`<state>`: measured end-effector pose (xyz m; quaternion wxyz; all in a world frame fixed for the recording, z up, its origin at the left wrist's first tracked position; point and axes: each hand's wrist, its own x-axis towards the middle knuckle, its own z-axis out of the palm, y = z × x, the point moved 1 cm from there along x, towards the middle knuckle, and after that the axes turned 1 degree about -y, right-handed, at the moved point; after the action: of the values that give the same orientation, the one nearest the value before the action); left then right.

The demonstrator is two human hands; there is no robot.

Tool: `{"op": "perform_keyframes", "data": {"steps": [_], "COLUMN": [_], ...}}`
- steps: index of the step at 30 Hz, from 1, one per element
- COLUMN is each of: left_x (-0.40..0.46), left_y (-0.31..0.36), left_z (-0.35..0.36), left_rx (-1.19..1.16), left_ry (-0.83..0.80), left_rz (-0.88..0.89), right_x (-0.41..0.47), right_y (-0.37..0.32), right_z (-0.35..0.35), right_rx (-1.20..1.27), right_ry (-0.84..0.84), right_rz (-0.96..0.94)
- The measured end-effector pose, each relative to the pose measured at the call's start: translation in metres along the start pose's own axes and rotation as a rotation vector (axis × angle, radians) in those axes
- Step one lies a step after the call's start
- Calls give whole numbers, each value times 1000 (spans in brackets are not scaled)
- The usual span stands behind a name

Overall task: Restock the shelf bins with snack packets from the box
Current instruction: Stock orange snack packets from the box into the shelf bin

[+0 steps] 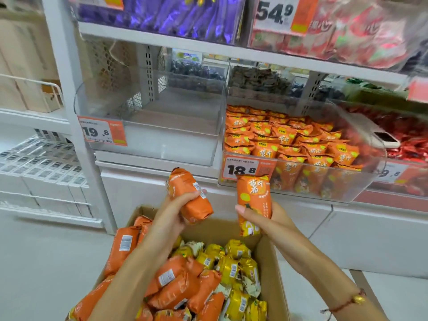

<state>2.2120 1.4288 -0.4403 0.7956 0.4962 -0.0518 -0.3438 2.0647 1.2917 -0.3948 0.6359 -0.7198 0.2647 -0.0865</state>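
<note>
My left hand (176,210) grips an orange snack packet (188,195) with its back side up, above the cardboard box (269,262). Beside it, my right hand (266,218) holds another orange packet (253,200) upright, its printed front facing me. The box below is full of orange packets (178,286) on the left and yellow packets (234,269) on the right. Just above my right hand, a clear shelf bin (347,184) holds several matching orange packets. To its left stands an empty clear bin (162,144) tagged 19.8.
A phone (385,137) lies on the edge between the orange bin and a bin of red packets (412,140). The upper shelf carries purple packets (185,17) and red ones. White boxes (46,167) fill the rack at left. The floor is pale.
</note>
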Motion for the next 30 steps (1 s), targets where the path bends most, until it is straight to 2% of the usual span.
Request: {"op": "perform_keyframes", "data": {"steps": [4, 7, 10, 14, 19, 23, 30], "left_x": [29, 51, 77, 104, 135, 151, 154], "left_y": [60, 98, 127, 148, 143, 134, 132], "left_z": [23, 41, 55, 76, 93, 88, 84], "left_rx": [219, 265, 143, -32, 172, 274, 252], "left_ry": [83, 78, 123, 40, 20, 33, -34], "left_rz": [235, 373, 356, 321, 417, 416, 354], "right_x": [5, 21, 52, 105, 177, 232, 271], "right_y": [-53, -89, -111, -133, -146, -147, -142], "right_z": [-29, -55, -72, -79, -77, -82, -59], "right_rx": [457, 551, 448, 345, 195, 153, -127], "right_ry": [-138, -268, -249, -71, 132, 285, 307], "right_rz": [-26, -78, -69, -71, -116, -170, -293]}}
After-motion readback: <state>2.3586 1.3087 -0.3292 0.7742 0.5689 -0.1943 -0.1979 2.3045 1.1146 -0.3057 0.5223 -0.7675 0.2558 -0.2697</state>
